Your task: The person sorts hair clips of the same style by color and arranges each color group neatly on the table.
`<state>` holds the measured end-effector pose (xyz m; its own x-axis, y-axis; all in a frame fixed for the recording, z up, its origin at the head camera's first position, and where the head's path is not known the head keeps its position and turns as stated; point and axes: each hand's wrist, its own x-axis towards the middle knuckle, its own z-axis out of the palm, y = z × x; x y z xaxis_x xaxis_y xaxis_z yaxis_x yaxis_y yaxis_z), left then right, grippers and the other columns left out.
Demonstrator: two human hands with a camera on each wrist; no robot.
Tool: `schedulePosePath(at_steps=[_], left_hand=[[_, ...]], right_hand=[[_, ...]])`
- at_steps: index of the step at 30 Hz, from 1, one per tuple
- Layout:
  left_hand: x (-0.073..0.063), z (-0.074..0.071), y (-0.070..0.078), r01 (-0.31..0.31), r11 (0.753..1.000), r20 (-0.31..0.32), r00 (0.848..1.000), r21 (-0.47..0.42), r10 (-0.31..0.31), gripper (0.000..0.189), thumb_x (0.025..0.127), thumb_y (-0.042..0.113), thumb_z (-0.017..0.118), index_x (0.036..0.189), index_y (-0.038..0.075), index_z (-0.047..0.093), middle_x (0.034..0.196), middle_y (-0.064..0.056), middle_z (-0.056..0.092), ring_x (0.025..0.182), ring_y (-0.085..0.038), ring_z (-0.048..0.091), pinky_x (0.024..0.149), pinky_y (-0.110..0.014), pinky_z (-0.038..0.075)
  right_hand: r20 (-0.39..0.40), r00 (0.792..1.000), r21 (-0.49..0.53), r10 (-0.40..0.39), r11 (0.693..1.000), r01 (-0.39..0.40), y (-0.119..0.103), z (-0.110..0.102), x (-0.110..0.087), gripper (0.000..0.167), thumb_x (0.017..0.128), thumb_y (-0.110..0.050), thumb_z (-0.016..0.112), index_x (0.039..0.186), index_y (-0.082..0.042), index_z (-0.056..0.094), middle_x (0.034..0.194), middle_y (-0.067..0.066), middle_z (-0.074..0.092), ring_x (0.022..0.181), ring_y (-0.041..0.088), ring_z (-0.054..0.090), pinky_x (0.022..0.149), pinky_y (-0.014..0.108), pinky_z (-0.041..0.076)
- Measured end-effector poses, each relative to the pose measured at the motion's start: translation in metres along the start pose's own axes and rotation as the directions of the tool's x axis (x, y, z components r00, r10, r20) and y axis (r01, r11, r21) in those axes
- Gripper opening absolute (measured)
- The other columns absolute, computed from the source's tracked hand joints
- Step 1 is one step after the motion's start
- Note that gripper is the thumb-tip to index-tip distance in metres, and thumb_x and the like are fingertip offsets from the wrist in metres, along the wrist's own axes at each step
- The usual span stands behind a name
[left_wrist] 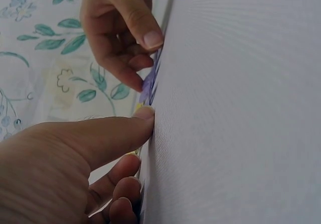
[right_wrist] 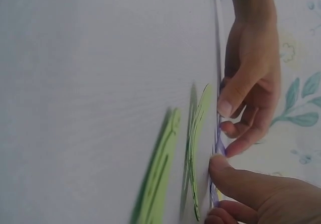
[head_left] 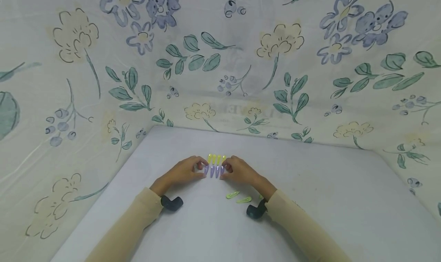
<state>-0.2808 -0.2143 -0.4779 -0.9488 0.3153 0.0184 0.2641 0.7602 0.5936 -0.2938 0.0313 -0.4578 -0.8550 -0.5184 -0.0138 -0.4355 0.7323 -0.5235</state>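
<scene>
Several purple snap hair clips stand side by side in a short row on the white table. Right behind them is a row of yellow snap hair clips. At the row's left end my left hand pinches the outermost purple clip, thumb at its near end and forefinger at its far end. My right hand pinches the purple clip at the right end in the same way. In the left wrist view, the left thumb lies low at the table surface, and the purple clips show edge-on between both hands.
Light green snap hair clips lie loose on the table, nearer than the rows and partly under the right forearm. Dark bands with wrist cameras sit on both wrists. A flowered cloth wall rises behind the table and along its sides.
</scene>
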Motion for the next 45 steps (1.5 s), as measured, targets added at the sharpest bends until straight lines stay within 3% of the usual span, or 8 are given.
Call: schedulePosePath(at_steps=[14, 21, 25, 30, 34, 38, 41, 45], left_hand=[[0.002, 0.006, 0.002, 0.005, 1.0, 0.024, 1.0, -0.006, -0.005, 0.041, 0.087, 0.028, 0.078, 0.124, 0.023, 0.063, 0.1, 0.004, 0.059, 0.078, -0.014, 0.054, 0.069, -0.03, 0.047], [0.003, 0.006, 0.001, 0.028, 0.999, 0.045, 0.999, -0.021, -0.027, 0.043, 0.086, 0.033, 0.078, 0.125, 0.029, 0.061, 0.103, 0.006, 0.06, 0.081, -0.014, 0.056, 0.071, -0.03, 0.048], [0.002, 0.002, 0.0, -0.047, 0.998, 0.033, 0.998, -0.051, 0.048, 0.04, 0.087, 0.03, 0.078, 0.123, 0.024, 0.063, 0.098, 0.003, 0.058, 0.079, -0.014, 0.054, 0.069, -0.028, 0.046], [-0.002, -0.002, 0.005, -0.17, 0.982, 0.027, 0.985, -0.087, 0.173, 0.03, 0.09, 0.027, 0.075, 0.117, 0.016, 0.067, 0.092, 0.001, 0.053, 0.078, -0.014, 0.05, 0.066, -0.025, 0.044], [-0.006, -0.005, 0.017, -0.221, 0.972, 0.028, 0.974, -0.084, 0.224, 0.028, 0.09, 0.028, 0.074, 0.114, 0.015, 0.069, 0.09, 0.003, 0.054, 0.08, -0.012, 0.051, 0.067, -0.024, 0.045], [-0.009, -0.01, 0.039, -0.302, 0.952, 0.048, 0.951, -0.055, 0.305, 0.022, 0.092, 0.022, 0.072, 0.113, 0.014, 0.069, 0.091, 0.003, 0.058, 0.081, -0.011, 0.054, 0.07, -0.024, 0.049], [-0.011, -0.009, 0.059, -0.328, 0.944, 0.108, 0.939, -0.012, 0.328, 0.019, 0.094, 0.018, 0.069, 0.112, 0.014, 0.069, 0.093, 0.005, 0.061, 0.081, -0.009, 0.056, 0.072, -0.024, 0.051], [-0.011, 0.004, 0.085, -0.321, 0.943, 0.205, 0.932, 0.084, 0.299, 0.016, 0.094, 0.018, 0.068, 0.11, 0.014, 0.07, 0.094, 0.006, 0.063, 0.081, -0.009, 0.058, 0.074, -0.023, 0.051]], right_hand=[[0.011, 1.0, 0.027, 0.022, 0.999, -0.022, 0.006, 0.001, -0.006, 0.047, 0.086, -0.024, 0.08, 0.126, -0.009, 0.062, 0.101, 0.001, 0.06, 0.092, 0.014, 0.057, 0.086, 0.03, 0.053], [0.047, 0.998, 0.054, -0.03, 0.998, 0.027, 0.008, -0.016, -0.017, 0.049, 0.087, -0.027, 0.079, 0.128, -0.008, 0.061, 0.101, 0.002, 0.064, 0.093, 0.014, 0.06, 0.086, 0.032, 0.053], [0.027, 0.999, 0.062, -0.044, 0.997, 0.042, 0.01, -0.032, -0.033, 0.042, 0.089, -0.025, 0.076, 0.126, -0.008, 0.063, 0.103, 0.002, 0.065, 0.093, 0.014, 0.061, 0.083, 0.031, 0.054], [-0.044, 0.999, 0.014, -0.022, 1.0, 0.023, 0.023, -0.053, -0.065, 0.032, 0.091, -0.023, 0.074, 0.118, -0.008, 0.068, 0.096, -0.001, 0.065, 0.085, 0.012, 0.058, 0.074, 0.026, 0.052], [-0.075, 0.997, -0.004, -0.016, 1.0, 0.015, 0.036, -0.065, -0.092, 0.027, 0.09, -0.019, 0.074, 0.113, -0.005, 0.07, 0.091, 0.0, 0.064, 0.082, 0.013, 0.056, 0.07, 0.025, 0.05], [-0.103, 0.995, -0.016, 0.01, 1.0, -0.012, 0.049, -0.066, -0.11, 0.02, 0.09, -0.015, 0.074, 0.106, -0.005, 0.071, 0.088, -0.001, 0.063, 0.082, 0.013, 0.057, 0.069, 0.024, 0.05], [-0.114, 0.993, -0.026, 0.024, 0.999, -0.027, 0.054, -0.06, -0.116, 0.019, 0.09, -0.016, 0.074, 0.105, -0.006, 0.07, 0.09, -0.001, 0.063, 0.084, 0.012, 0.058, 0.07, 0.024, 0.051], [-0.112, 0.992, -0.055, 0.055, 0.997, -0.062, 0.056, -0.049, -0.121, 0.025, 0.086, -0.019, 0.079, 0.105, -0.005, 0.07, 0.092, 0.0, 0.063, 0.086, 0.011, 0.059, 0.072, 0.025, 0.052]])
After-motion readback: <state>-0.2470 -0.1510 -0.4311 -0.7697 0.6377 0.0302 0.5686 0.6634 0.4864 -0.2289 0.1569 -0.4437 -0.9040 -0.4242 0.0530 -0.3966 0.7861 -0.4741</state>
